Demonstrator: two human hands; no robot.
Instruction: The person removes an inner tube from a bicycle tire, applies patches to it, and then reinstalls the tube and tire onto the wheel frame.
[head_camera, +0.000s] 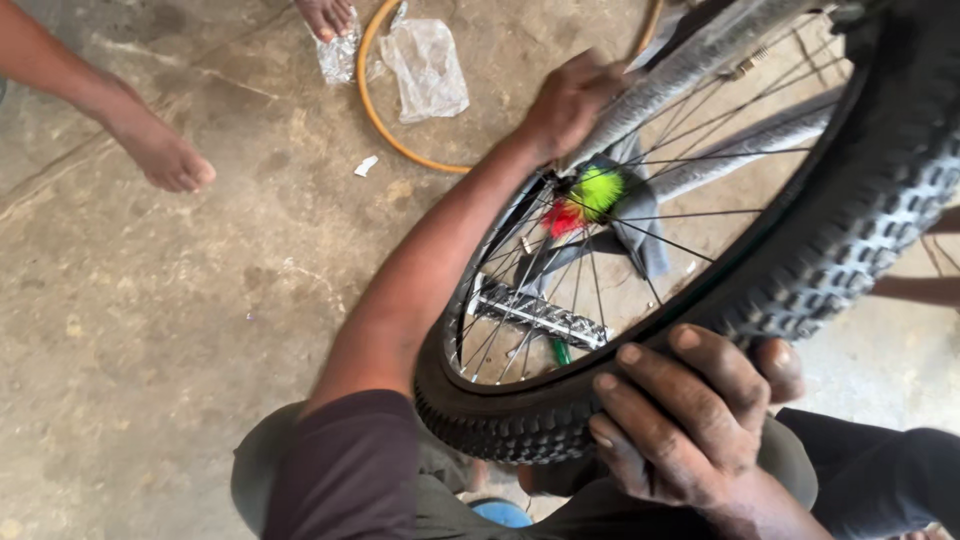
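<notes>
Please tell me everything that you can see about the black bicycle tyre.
The bicycle tyre is black rubber with a knobby tread of small raised blocks, and looks dusty. It sits around a spoked wheel, held over a concrete floor, and runs out of view at the top right. The right hand grips its lower edge, fingers curled over the tread. The left hand rests at the far side of the wheel, near the rim. A red and green brush-like ornament shows among the spokes.

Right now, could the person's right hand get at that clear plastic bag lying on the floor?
Probably not easily. The right hand is wrapped over the knobby tyre close to the body, while the plastic bag lies on the concrete floor beyond the wheel, with the left hand and its arm stretched between.
</notes>
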